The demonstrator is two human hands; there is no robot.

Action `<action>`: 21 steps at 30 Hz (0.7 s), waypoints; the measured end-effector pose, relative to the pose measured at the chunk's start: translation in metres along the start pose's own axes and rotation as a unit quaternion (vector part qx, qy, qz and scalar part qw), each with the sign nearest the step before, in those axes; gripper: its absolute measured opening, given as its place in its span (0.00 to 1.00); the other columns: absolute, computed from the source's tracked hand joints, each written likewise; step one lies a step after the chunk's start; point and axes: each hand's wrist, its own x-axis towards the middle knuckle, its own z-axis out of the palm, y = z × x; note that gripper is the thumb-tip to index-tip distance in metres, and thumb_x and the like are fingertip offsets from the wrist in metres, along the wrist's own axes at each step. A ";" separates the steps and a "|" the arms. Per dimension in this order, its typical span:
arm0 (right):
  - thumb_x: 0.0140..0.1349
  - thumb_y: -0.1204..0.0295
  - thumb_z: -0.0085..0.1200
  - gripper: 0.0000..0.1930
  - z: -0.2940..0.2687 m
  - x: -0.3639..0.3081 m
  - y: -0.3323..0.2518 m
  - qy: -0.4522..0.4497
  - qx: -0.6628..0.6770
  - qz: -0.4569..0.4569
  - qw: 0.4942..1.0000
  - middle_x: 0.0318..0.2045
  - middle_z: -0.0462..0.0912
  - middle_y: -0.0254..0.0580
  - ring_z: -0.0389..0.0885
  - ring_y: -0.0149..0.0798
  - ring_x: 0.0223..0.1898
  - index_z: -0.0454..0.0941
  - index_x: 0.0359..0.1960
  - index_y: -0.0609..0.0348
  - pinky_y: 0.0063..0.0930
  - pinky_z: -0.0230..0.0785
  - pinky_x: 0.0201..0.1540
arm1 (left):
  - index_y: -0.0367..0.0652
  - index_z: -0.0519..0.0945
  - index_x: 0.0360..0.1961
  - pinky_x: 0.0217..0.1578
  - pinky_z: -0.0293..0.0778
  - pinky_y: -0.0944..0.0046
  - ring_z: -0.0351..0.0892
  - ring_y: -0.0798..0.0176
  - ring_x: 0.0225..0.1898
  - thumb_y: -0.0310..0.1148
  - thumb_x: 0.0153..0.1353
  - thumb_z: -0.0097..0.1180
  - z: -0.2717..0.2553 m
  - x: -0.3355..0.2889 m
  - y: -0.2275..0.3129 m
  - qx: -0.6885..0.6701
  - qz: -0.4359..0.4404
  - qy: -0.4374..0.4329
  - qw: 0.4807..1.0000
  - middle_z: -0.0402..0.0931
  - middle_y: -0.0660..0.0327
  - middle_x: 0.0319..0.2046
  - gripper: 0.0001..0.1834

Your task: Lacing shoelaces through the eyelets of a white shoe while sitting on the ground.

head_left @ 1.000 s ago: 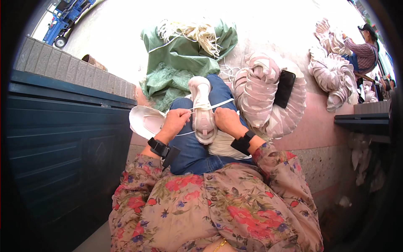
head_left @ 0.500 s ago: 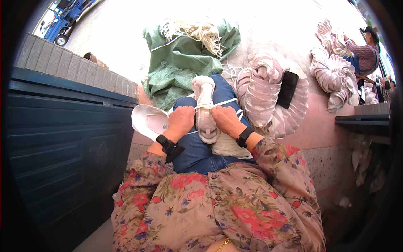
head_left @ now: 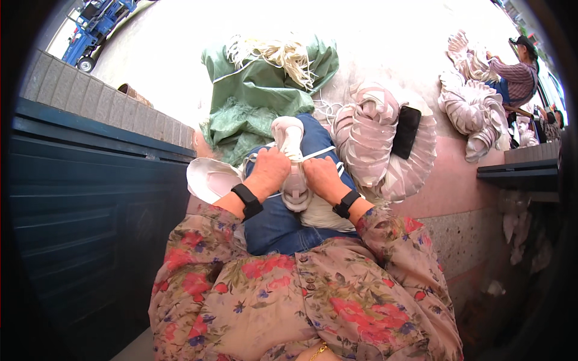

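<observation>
A pale pink and white shoe upper (head_left: 294, 186) lies lengthwise on my lap, between my two hands. My left hand (head_left: 270, 169) is closed at its left side, pinching white shoelace at the lacing. My right hand (head_left: 325, 179) is closed on the right side and grips the white shoelace (head_left: 319, 153), which trails out over my right thigh. The fingertips of both hands are partly hidden from above. Beside my left wrist rests another white shoe upper (head_left: 211, 179), its opening facing up.
A green sack (head_left: 259, 99) topped with a bundle of cream laces (head_left: 289, 60) stands ahead. Stacked shoe uppers (head_left: 367, 135) lie to the right with a black phone (head_left: 406, 132) on them. A dark blue panelled door (head_left: 96, 234) flanks my left. Another person (head_left: 518, 75) sits at far right beside more uppers.
My left hand has shifted slightly up and right, closer to the middle of the shoe upper. The right hand moved slightly down and stays near the lacing. The view has shifted a little.
</observation>
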 end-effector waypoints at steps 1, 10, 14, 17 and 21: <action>0.48 0.74 0.50 0.05 -0.001 0.000 0.001 -0.007 -0.005 0.004 1.000 0.26 0.79 0.42 0.79 0.45 0.30 0.75 0.28 0.58 0.40 0.63 0.34 | 0.47 0.77 0.21 0.30 0.66 0.60 0.74 0.61 0.31 0.31 0.44 0.54 0.001 0.000 0.001 0.005 0.004 0.006 1.000 0.75 0.63 0.22 0.02; 0.55 0.62 0.54 0.10 -0.014 -0.011 -0.013 0.078 -0.019 0.054 0.995 0.29 0.75 0.39 0.71 0.42 0.39 0.79 0.25 0.55 0.39 0.59 0.38 | 0.42 0.79 0.28 0.35 0.62 0.55 0.70 0.57 0.37 0.46 0.47 0.63 -0.006 -0.028 0.019 -0.093 -0.190 0.141 0.967 0.76 0.62 0.26 0.17; 0.55 0.61 0.53 0.12 -0.014 -0.010 -0.015 0.051 -0.054 0.078 0.994 0.28 0.75 0.40 0.71 0.42 0.38 0.79 0.23 0.56 0.38 0.58 0.38 | 0.42 0.78 0.30 0.34 0.63 0.53 0.70 0.54 0.36 0.39 0.50 0.60 0.001 -0.034 0.025 -0.109 -0.201 0.102 0.968 0.76 0.58 0.27 0.12; 0.55 0.64 0.51 0.10 -0.006 -0.009 -0.012 0.004 -0.085 0.105 0.991 0.28 0.75 0.42 0.71 0.44 0.38 0.78 0.22 0.56 0.40 0.60 0.38 | 0.41 0.78 0.29 0.34 0.65 0.50 0.71 0.49 0.34 0.33 0.52 0.55 0.020 -0.036 0.019 -0.219 -0.252 0.097 0.938 0.77 0.54 0.28 0.08; 0.51 0.70 0.49 0.07 0.011 -0.009 -0.004 0.001 -0.004 0.114 0.993 0.29 0.76 0.48 0.73 0.49 0.38 0.78 0.24 0.59 0.45 0.65 0.36 | 0.40 0.77 0.26 0.34 0.68 0.47 0.71 0.45 0.33 0.31 0.53 0.51 0.039 -0.038 0.008 -0.337 -0.246 0.104 0.903 0.76 0.51 0.27 0.07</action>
